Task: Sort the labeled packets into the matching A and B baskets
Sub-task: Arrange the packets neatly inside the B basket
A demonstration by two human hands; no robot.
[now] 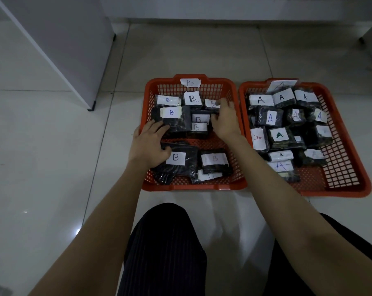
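Two orange baskets sit side by side on the tiled floor. The left basket (193, 186) carries a B tag (190, 82) on its back rim and holds several black packets with white B labels. The right basket (334, 192) carries an A tag (281, 85) and holds several A-labelled packets (279, 135). My left hand (148, 144) lies over the B basket's left rim. Its straight fingers rest on a large B packet (172, 116), and its thumb touches another B packet (176, 157). My right hand (225, 120) curls its fingers and thumb round the right edge of a small B packet (199, 118).
A white cabinet (59, 43) stands at the back left, with its black-capped corner foot (91, 108) on the floor. A white wall base runs along the back. My knees in dark striped trousers (163, 248) are just in front of the baskets.
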